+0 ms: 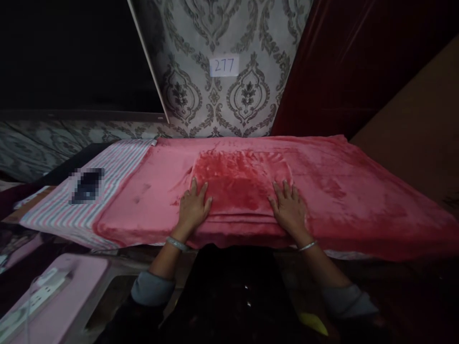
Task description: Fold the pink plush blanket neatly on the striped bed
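Observation:
A folded red plush cloth (242, 184) lies as a squarish pad on a pink-red fleece blanket (351, 191) that covers the table. My left hand (192, 206) rests flat on the pad's left front corner, fingers spread. My right hand (289, 208) lies flat on its right front corner, fingers stretched out too. Each wrist wears a thin bangle. Neither hand holds anything.
A striped cloth (118, 165) shows under the blanket at the left, with a dark blurred object (87, 185) on it. A pink surface with a white power strip (39, 294) is at lower left. Patterned wallpaper with a "277" label (224, 66) stands behind; a dark red curtain (344, 62) hangs right.

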Demonstrator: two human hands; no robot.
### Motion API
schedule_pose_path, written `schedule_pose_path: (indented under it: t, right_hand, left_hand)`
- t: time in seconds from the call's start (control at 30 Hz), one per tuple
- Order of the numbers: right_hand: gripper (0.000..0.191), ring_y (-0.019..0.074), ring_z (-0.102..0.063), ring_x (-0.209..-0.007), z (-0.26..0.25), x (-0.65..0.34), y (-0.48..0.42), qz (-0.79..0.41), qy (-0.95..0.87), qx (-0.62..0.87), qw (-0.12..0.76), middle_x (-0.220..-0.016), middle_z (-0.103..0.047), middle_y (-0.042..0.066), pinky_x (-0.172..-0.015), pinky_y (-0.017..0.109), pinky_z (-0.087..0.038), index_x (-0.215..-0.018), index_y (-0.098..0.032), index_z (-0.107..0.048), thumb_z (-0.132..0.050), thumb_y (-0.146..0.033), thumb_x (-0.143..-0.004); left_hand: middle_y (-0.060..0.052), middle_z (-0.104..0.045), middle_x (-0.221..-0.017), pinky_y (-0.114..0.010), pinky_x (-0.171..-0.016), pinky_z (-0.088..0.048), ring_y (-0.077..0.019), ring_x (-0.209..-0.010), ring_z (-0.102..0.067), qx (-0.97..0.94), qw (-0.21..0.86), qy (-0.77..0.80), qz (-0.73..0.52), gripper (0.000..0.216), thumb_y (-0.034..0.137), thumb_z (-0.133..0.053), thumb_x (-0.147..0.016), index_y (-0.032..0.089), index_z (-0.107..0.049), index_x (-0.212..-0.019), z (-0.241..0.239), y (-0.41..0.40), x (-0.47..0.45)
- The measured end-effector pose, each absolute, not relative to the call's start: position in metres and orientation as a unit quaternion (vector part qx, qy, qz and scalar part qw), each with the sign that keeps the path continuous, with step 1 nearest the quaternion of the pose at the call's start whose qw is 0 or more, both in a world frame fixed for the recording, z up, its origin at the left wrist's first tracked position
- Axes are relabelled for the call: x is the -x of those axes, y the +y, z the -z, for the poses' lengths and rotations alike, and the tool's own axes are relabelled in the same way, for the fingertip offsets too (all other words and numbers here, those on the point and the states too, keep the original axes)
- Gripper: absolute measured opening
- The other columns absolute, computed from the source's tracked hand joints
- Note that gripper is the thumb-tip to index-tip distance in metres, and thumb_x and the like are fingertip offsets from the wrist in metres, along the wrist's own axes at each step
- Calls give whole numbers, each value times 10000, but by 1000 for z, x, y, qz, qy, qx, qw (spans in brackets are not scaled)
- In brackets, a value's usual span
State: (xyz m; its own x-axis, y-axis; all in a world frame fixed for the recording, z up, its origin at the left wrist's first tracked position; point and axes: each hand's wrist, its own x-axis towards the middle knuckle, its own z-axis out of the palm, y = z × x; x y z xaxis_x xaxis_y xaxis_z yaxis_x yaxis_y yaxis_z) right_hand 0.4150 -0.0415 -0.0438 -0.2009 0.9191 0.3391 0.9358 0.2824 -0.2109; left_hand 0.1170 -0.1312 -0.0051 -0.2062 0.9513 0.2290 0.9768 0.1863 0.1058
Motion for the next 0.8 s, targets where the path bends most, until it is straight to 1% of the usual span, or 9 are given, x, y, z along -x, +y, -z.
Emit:
schedule_pose_path:
  t: [0.1, 0.23, 0.37, 0.4, 0.47, 0.53, 0.63, 0.7, 0.8]
  right_hand:
    - [593, 443, -259, -1486, 39, -413, -44, 4, -769, 603, 212, -1649, -298, 148, -1098, 661, -365, -1552, -227, -437, -359, -494, -1028]
    - [576, 393, -251, -1505, 43, -424, -46, -6, -777, 579, 249, -1639, -330, 125, -1160, 626, -315, -1526, -211, -472, -350, -475, -1029]
    - [637, 310, -273, -1518, 61, -454, -51, -62, -790, 519, 321, -1623, -356, 142, -1214, 542, -288, -1522, -157, -459, -361, -508, -1000]
    - [662, 296, -312, -1503, 65, -463, -53, -85, -782, 511, 347, -1612, -373, 155, -1213, 521, -304, -1522, -146, -453, -384, -525, -984]
    - [696, 286, -426, -1438, 69, -476, -55, -138, -744, 513, 406, -1561, -445, 177, -1185, 494, -362, -1513, -137, -458, -441, -548, -951]
    - [704, 288, -546, -1329, 68, -484, -57, -200, -688, 520, 466, -1465, -552, 186, -1124, 484, -441, -1490, -137, -484, -493, -553, -923]
    - [709, 287, -643, -1178, 62, -489, -56, -281, -625, 503, 527, -1334, -652, 177, -1014, 460, -531, -1450, -144, -532, -584, -551, -872]
    - [717, 287, -644, -1174, 59, -492, -53, -313, -620, 478, 538, -1331, -654, 167, -1007, 451, -535, -1438, -159, -552, -650, -532, -833]
    - [741, 292, -593, -1265, 60, -497, -48, -346, -639, 448, 521, -1418, -602, 143, -1094, 472, -471, -1462, -198, -541, -703, -484, -798]
  left_hand:
    - [-208, -202, -1676, -553, -968, -500, -414, -1215, -590, 631, 56, -768, 97, 596, 475, -397, -1006, 215, -445, -1540, 3, -130, -117]
    - [-185, -211, -1680, -559, -1022, -475, -398, -1272, -563, 635, 57, -763, 109, 583, 478, -389, -1011, 226, -456, -1532, -1, -131, -112]
    - [-166, -330, -1641, -667, -1169, -267, -430, -1491, -309, 636, 104, -751, 146, 542, 455, -427, -1002, 205, -534, -1471, -6, -138, -115]
    - [-166, -358, -1628, -667, -1194, -217, -415, -1520, -256, 649, 114, -736, 155, 544, 449, -439, -998, 192, -534, -1467, -7, -140, -120]
    - [-156, -386, -1615, -627, -1231, -171, -365, -1539, -236, 702, 111, -683, 166, 558, 439, -476, -986, 185, -510, -1482, -9, -140, -133]
    - [-137, -384, -1621, -593, -1250, -159, -328, -1536, -267, 766, 88, -617, 158, 576, 433, -521, -971, 209, -484, -1501, -11, -135, -150]
    - [-137, -354, -1636, -611, -1252, -143, -324, -1537, -269, 815, 57, -561, 132, 613, 422, -562, -957, 230, -446, -1527, -13, -123, -171]
    - [-153, -332, -1643, -629, -1242, -162, -335, -1538, -264, 824, 37, -554, 113, 650, 422, -582, -948, 225, -416, -1545, -13, -114, -177]
    - [-170, -313, -1647, -655, -1214, -217, -360, -1527, -284, 833, -14, -547, 81, 689, 482, -591, -938, 221, -406, -1549, -16, -104, -176]
